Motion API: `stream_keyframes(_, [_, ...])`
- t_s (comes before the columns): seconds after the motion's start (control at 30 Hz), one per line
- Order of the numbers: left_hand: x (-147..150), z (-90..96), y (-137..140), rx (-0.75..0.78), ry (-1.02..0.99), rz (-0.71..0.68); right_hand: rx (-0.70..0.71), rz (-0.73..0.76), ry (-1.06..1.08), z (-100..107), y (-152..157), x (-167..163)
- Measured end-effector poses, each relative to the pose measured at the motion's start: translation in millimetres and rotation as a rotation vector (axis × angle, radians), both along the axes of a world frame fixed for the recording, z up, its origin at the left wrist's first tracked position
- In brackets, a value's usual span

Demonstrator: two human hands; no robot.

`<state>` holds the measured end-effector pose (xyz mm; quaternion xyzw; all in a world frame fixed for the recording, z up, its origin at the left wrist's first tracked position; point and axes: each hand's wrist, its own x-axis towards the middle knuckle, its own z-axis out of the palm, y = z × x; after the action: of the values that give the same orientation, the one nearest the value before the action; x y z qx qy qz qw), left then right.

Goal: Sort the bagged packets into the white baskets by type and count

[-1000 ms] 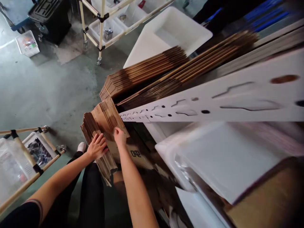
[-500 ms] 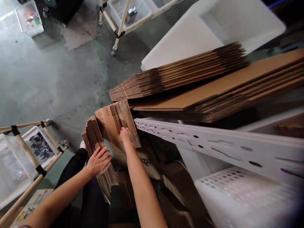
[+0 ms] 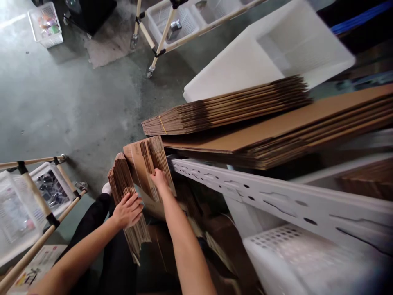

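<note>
"What's parted?"
"In the cardboard row (image 3: 158,153) at eight o'clock, a few sheets (image 3: 146,157); most look packed. A bundle (image 3: 120,173) leans further out."
"Hands?"
"Right hand (image 3: 160,179) pinches the row; left hand (image 3: 127,210) lies flat, fingers loose, on the bundle."

Black trousers (image 3: 118,262) and a white shoe (image 3: 106,188) are worn, the hands (image 3: 127,211) bare.

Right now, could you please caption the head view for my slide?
Left hand on one stack of flattened cardboard, right hand at the neighbouring stack.
</note>
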<state>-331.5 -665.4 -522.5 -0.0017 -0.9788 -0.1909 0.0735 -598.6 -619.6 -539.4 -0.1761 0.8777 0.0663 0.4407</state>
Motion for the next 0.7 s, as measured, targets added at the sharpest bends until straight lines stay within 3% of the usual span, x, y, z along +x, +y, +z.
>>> stream_keyframes(0.1, [-0.1, -2.9, -1.3, 0.008, -0.017, -0.015, 0.02, -0.03, 0.117, 39.5, 7.8, -7.1])
stream_keyframes(0.2, [4.0, -7.9, 0.1, 0.024, -0.072, -0.025, -0.028, -0.047, 0.299, 94.4, 21.9, 2.5])
stream_keyframes(0.3, [2.0, -7.3, 1.9, 0.083, -0.161, -0.043, -0.213, -0.036, 0.562, 166.0, 39.1, 27.8])
stream_keyframes(0.4, [-19.6, 5.1, -9.1, 0.198, -0.291, -0.137, -0.507, 0.017, 0.864, 255.5, 57.5, 55.4])
stream_keyframes(0.53, [-69.6, 44.3, -54.3, 0.292, -0.49, -0.311, -0.754, -0.017, 1.022, 383.4, 94.6, 98.4])
stream_keyframes(0.6, [-86.8, 75.5, -75.4, 0.258, -0.565, -0.356, -0.769, -0.126, 1.039, 437.6, 122.7, 133.3])
stream_keyframes(0.7, [-90.3, 128.1, -91.7, 0.154, -0.566, -0.406, -0.71, -0.393, 1.171, 501.9, 172.0, 205.7])
